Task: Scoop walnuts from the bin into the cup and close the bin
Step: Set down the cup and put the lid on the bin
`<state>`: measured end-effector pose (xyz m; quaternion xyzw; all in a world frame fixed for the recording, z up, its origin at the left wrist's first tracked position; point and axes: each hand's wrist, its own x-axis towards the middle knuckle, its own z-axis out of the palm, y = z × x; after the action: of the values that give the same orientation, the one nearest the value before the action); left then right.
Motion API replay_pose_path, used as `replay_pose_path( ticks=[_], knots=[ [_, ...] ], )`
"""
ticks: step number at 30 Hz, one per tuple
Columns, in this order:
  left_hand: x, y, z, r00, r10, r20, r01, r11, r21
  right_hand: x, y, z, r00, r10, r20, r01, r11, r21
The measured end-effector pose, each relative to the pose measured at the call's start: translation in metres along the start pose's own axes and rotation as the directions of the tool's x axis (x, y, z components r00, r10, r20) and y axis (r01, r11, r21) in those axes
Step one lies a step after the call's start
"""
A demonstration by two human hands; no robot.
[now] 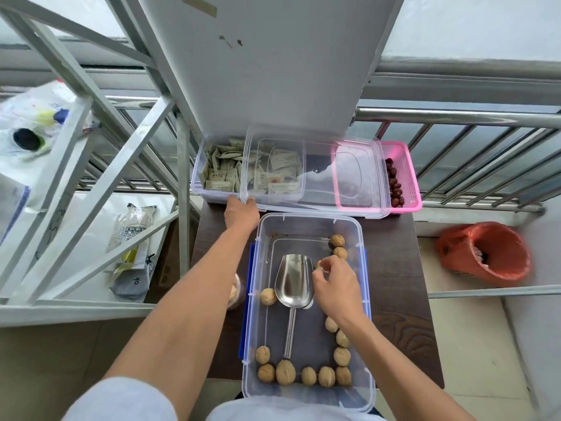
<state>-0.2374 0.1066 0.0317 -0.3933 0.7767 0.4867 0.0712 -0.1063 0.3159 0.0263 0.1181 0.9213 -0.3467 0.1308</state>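
Clear plastic forms the open bin point(306, 302), which is set on a dark wooden table point(397, 287) directly below both hands, with walnuts point(285, 372) lined along its walls and a metal scoop point(294, 282) lying unheld at its centre. The right hand point(335, 285) is positioned inside the bin beside the scoop bowl, its fingertips pinched closed on one walnut. The left hand point(241, 212) is extended beyond the bin, fingers curled on the corner of the transparent lid point(312, 174); the cup point(235, 291) is partly hidden under the left forearm.
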Motion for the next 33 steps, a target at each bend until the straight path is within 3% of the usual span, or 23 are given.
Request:
replay_pose_path(
  ticks=[7, 12, 17, 22, 25, 27, 31, 33],
  knots=[
    [-0.002, 0.003, 0.005, 0.996, 0.074, -0.040, -0.075, 0.996, -0.044, 0.027, -0.029, -0.003, 0.984, -0.150, -0.095, 0.134, 0.979, -0.153],
    [-0.026, 0.012, -0.006, 0.992, 0.098, -0.085, -0.102, 0.994, -0.044, 0.048, -0.048, -0.007, 0.904, -0.402, -0.146, 0.306, 0.846, -0.437],
    [-0.059, 0.028, -0.034, 0.957, 0.234, -0.170, -0.241, 0.970, -0.023, 0.067, -0.059, -0.019, 0.891, -0.437, -0.127, 0.310, 0.787, -0.534],
    [-0.100, 0.044, -0.076, 0.914, 0.370, -0.168, -0.393, 0.909, -0.138, 0.050, -0.074, -0.052, 0.798, -0.583, -0.156, 0.500, 0.783, -0.371],
    [-0.119, 0.049, -0.093, 0.890, 0.430, -0.153, -0.456, 0.823, -0.337, 0.020, -0.086, -0.076, 0.793, -0.560, -0.239, 0.502, 0.823, -0.265],
    [-0.126, 0.045, -0.099, 0.897, 0.426, -0.121, -0.435, 0.795, -0.423, -0.002, -0.092, -0.094, 0.739, -0.590, -0.325, 0.524, 0.807, -0.274],
    [-0.137, 0.018, -0.093, 0.888, 0.460, 0.012, -0.431, 0.841, -0.327, -0.043, -0.107, -0.136, 0.656, -0.583, -0.479, 0.617, 0.780, -0.104],
    [-0.143, 0.003, -0.085, 0.879, 0.468, 0.088, -0.428, 0.858, -0.284, -0.058, -0.111, -0.150, 0.708, -0.515, -0.483, 0.638, 0.759, 0.126]
  ],
)
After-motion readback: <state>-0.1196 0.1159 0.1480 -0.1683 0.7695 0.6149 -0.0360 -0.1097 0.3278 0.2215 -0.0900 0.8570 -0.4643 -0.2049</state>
